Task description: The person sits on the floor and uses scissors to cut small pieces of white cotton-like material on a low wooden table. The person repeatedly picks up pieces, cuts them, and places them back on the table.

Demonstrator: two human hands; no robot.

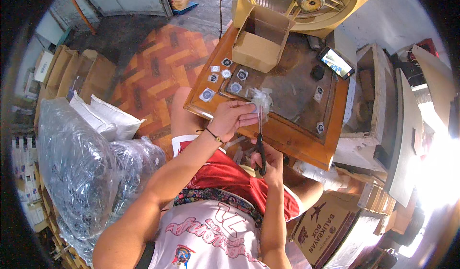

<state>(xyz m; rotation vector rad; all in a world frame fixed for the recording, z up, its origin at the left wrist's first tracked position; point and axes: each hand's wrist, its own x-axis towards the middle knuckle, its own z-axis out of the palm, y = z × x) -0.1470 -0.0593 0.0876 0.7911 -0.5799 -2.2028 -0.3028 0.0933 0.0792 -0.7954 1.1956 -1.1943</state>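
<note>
My left hand (230, 120) pinches a small clear-edged sticker (253, 108) with a round print, over the near edge of a wooden table (305, 144). In my right hand (272, 161) is a pair of scissors (262, 147) with black handles. Their blades point away from me, right beside the sticker; whether they touch it is hard to tell. Just beyond the blades lies a heap of clear plastic scraps (264, 97). Several square cut pieces with round dark or pale prints, one a sticker (207, 95), rest on the table's left side. Another cut piece (320, 127) lies to the right.
An open cardboard box (257, 51) stands at the table's back, before a large yellow fan (309, 1). A phone (336, 63) leans at the right edge. Plastic-wrapped bundles (77, 168) and white sacks (115, 116) are on my left. A printed carton (323, 229) sits low right.
</note>
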